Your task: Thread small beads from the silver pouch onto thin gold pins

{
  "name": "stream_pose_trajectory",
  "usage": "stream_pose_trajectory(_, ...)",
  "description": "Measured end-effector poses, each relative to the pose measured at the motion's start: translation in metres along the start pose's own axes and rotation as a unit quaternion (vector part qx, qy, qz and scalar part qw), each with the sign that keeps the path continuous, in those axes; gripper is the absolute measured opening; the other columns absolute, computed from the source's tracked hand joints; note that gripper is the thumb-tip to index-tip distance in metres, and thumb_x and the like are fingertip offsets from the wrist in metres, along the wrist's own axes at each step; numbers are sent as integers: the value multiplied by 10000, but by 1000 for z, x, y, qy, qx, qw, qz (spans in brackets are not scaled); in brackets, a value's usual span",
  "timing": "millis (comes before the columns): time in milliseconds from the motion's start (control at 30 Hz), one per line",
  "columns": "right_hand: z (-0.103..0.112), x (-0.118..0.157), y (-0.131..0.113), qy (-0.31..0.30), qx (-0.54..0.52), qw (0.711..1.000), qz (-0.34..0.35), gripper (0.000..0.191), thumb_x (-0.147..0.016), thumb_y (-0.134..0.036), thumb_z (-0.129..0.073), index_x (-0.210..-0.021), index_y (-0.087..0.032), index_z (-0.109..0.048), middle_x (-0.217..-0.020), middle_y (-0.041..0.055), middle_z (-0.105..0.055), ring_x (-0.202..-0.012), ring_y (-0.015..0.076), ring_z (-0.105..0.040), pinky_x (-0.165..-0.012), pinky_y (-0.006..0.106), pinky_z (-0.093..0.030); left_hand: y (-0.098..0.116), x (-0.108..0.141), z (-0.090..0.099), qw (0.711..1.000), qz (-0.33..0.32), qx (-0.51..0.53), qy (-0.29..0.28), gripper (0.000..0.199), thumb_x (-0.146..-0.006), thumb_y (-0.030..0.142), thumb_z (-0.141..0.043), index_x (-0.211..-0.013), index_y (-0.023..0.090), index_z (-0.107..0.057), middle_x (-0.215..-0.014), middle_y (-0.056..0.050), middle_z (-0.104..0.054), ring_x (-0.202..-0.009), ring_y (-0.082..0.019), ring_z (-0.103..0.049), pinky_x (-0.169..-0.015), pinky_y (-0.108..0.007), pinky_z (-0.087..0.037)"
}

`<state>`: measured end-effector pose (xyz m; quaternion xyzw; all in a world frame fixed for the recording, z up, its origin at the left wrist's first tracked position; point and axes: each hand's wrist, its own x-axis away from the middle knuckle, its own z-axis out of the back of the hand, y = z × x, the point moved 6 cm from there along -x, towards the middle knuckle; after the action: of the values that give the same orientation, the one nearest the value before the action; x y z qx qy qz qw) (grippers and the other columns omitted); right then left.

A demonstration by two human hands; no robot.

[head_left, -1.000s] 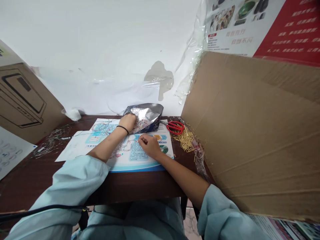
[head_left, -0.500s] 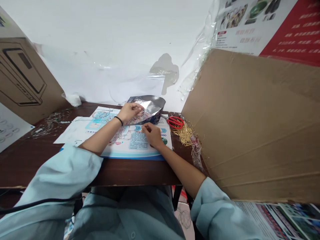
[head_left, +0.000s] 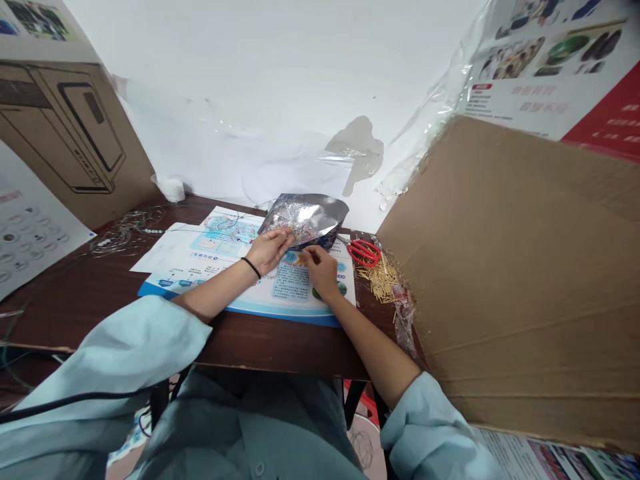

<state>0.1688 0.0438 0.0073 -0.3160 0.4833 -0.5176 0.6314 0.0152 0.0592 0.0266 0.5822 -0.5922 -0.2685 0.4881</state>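
Note:
A silver-lined pouch (head_left: 320, 212) lies open on the printed sheets (head_left: 240, 303), with many tiny pinkish beads (head_left: 303, 233) inside. At its front left edge is my left hand (head_left: 271, 251), a black band on the wrist. Its fingers are bent together, and anything between them is too small to make out. Just to the right, in front of the pouch, my right hand (head_left: 321, 268) is closed in a pinch over the sheet. Whatever its fingertips hold is too small to name. The two hands are close but apart.
Red-handled scissors (head_left: 364, 253) lie right of the pouch, beside a pile of thin golden sticks (head_left: 381, 279) and crumpled clear plastic (head_left: 404, 313). Tangled clear line (head_left: 125, 230) lies at the left. Cardboard panels (head_left: 525, 280) stand at both sides, and a white wall rises behind.
My left hand has drawn back from over the beads to the pouch's front edge, nearer my right hand. The right hand stays pinched. The whole view has shifted slightly.

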Motion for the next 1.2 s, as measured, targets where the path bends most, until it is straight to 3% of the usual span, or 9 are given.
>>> stream_pose_trajectory(100,1,1,-1,-2,6,1000,0,159,-921,-340,-607,-909,-227,-719,-803,22,-748,-777,206,-667,-799,312,-529,-5,-1,1,999,-33,-20,-2,214,-990,28,-586,-838,152,-674,-851,-36,-709,-771,-70,-677,-835,-195,-613)
stream_pose_trajectory(167,2,1,-3,1,13,1000,8,158,-925,-310,-616,-925,-218,-744,-831,28,-766,-806,206,-676,-822,310,-533,-6,2,1,999,-37,-24,-8,185,-1000,65,-611,-851,151,-679,-792,-21,-686,-705,-63,-647,-740,-171,-593)
stream_pose_trajectory(300,2,1,-7,-8,26,999,31,194,-940,-259,-604,-990,-206,-785,-950,48,-807,-873,207,-706,-873,316,-542,-3,13,4,999,-9,25,-26,229,-1037,88,-588,-825,128,-663,-675,13,-613,-516,-7,-507,-458,-79,-392)
stream_pose_trajectory(367,3,1,-6,3,30,999,39,198,-937,-252,-602,-972,-208,-792,-987,54,-819,-900,214,-718,-891,326,-550,-4,18,7,999,19,40,-27,201,-1011,68,-627,-823,115,-681,-676,1,-634,-495,-6,-508,-435,-75,-385)
stream_pose_trajectory(533,6,0,1,39,27,998,49,193,-924,-261,-611,-921,-212,-798,-1003,58,-829,-919,228,-736,-921,355,-568,-9,15,15,995,46,83,-3,204,-939,-21,-675,-771,90,-700,-744,-37,-693,-636,-43,-648,-675,-109,-578)
stream_pose_trajectory(733,6,1,3,22,24,997,67,200,-934,-243,-590,-942,-222,-789,-1029,56,-829,-967,230,-749,-947,366,-575,-16,9,12,996,64,42,-53,222,-882,-105,-651,-794,78,-742,-827,-73,-744,-847,-102,-737,-961,-197,-603)
stream_pose_trajectory(867,6,1,3,24,10,996,80,166,-935,-274,-618,-1011,-235,-760,-985,41,-824,-915,221,-749,-914,376,-582,-19,13,6,991,67,38,-105,230,-869,-126,-643,-839,85,-730,-782,-42,-729,-759,-79,-721,-847,-170,-609)
stream_pose_trajectory(1000,7,1,6,50,-8,996,72,161,-914,-302,-658,-1051,-238,-713,-873,22,-797,-803,206,-723,-820,365,-580,-23,16,-1,988,62,27,-139,215,-975,-19,-618,-815,99,-700,-690,-14,-681,-635,-50,-662,-687,-128,-567)
stream_pose_trajectory(1200,9,4,0,56,-12,995,85,103,-904,-336,-642,-888,-237,-667,-836,20,-765,-777,195,-699,-782,338,-560,-20,18,-4,988,61,-25,-138,354,-1081,112,-518,-760,99,-666,-590,0,-602,-504,-32,-539,-495,-116,-422)
